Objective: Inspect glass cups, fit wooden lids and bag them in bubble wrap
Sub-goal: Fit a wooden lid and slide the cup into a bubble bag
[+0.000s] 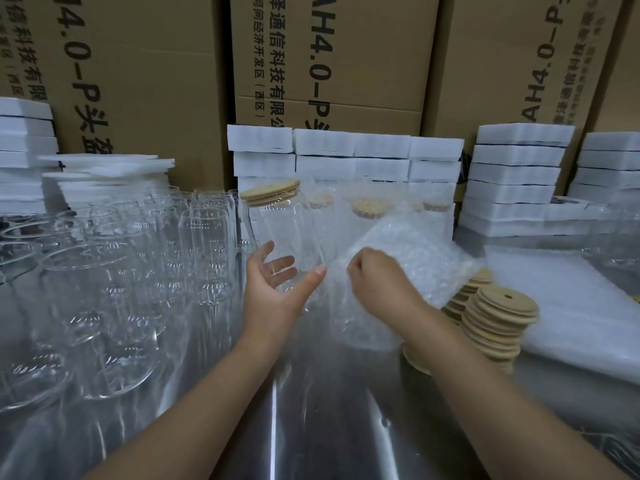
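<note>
The left hand [273, 289] holds the glass cup [280, 233] up over the table [346, 410], fingers curled behind its lower body and thumb across the front, probably to leave the base free to go in first. The cup's long axis is nearly upright, the wooden lid [272, 192] on top and leaning slightly left. Just beside it, the right hand [377, 275] pinches the edge of the bubble wrap bag [398, 258], seemingly to open its mouth.

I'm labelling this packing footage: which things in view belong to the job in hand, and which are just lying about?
In the job: lidded cup, held by left hand; bubble-wrap bag, pinched by right hand; spare wooden lids; unlidded glass cups.
Lying about: white foam blocks; cardboard boxes.
</note>
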